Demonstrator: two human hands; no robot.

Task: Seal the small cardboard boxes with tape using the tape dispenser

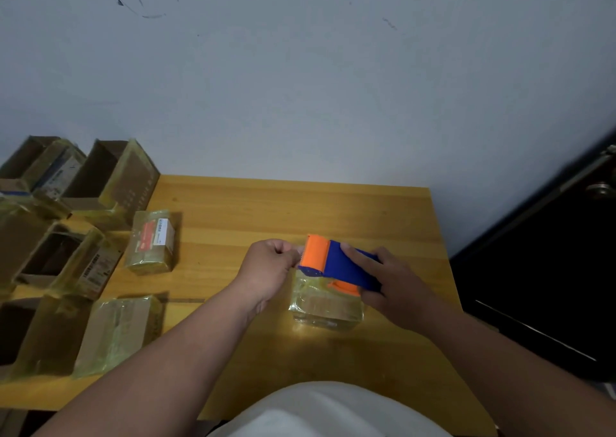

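Observation:
A small cardboard box [325,305] wrapped in clear yellowish tape sits on the wooden table [383,210], near its middle. My right hand [388,283] grips a blue and orange tape dispenser [333,265] held over the box's far end. My left hand [268,266] is closed at the dispenser's orange front, fingers pinched where the tape end comes out; the tape itself is hard to make out.
Another small taped box [151,241] with a red label lies left of centre. A larger taped box [116,333] lies at the near left. Several open cartons [106,173] crowd the table's left side. A dark door [550,270] stands to the right.

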